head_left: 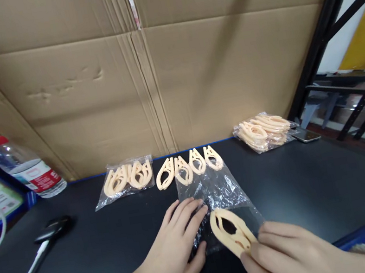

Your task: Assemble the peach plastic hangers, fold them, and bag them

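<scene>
My right hand (288, 254) is closed on the lower end of a beige folding hanger (232, 229), which is folded up and tilted. Under that hanger lies a clear plastic bag (219, 186), flat on the black table. My left hand (177, 245) rests at the bag's left edge with its fingers stretched out and the thumb apart. Several more folded hangers (197, 162) stand in a row at the far end of the bag, some overlapping it. The tips of my right fingers are partly hidden behind the hanger.
To the left of the row lies a bag of hangers (129, 176); a fuller bag (264, 131) sits at the back right beside a phone (305, 134). A water bottle (29, 168) and a black device (52, 229) with a white cable are at left. Cardboard (227, 67) walls the back.
</scene>
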The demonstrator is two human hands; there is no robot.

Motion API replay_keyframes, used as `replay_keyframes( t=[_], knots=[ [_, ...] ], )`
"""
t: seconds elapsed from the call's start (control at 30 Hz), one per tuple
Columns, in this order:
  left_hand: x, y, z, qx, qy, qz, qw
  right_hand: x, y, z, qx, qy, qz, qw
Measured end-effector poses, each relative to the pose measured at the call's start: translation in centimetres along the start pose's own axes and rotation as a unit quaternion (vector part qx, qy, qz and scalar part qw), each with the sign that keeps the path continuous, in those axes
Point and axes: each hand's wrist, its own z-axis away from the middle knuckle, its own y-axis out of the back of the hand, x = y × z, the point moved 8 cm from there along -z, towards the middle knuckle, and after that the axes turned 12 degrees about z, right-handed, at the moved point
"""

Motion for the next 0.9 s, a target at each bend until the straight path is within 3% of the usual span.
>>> replay_keyframes(
  t=[0.23, 0.37, 0.6, 0.9],
  knots=[
    [0.0, -0.2, -0.2, -0.038, -0.008, 0.005, 0.999, 0.3, -6.6, -1.4, -0.083, -0.03, 0.119, 0.989],
    [-0.1, -0.3, 0.0, -0.042, -0.005, 0.009, 0.999, 1.1, -8.3, -2.0, -0.117, -0.043, 0.167, 0.978],
    [0.0, -0.5, 0.0, -0.048, -0.011, 0.016, 0.999, 1.9, -7.7, -1.4, -0.116, -0.07, 0.187, 0.973],
    [0.1, -0.6, 0.0, -0.062, -0.008, 0.014, 0.998, 2.0, -6.3, -0.3, -0.076, -0.046, 0.176, 0.981]
  ],
)
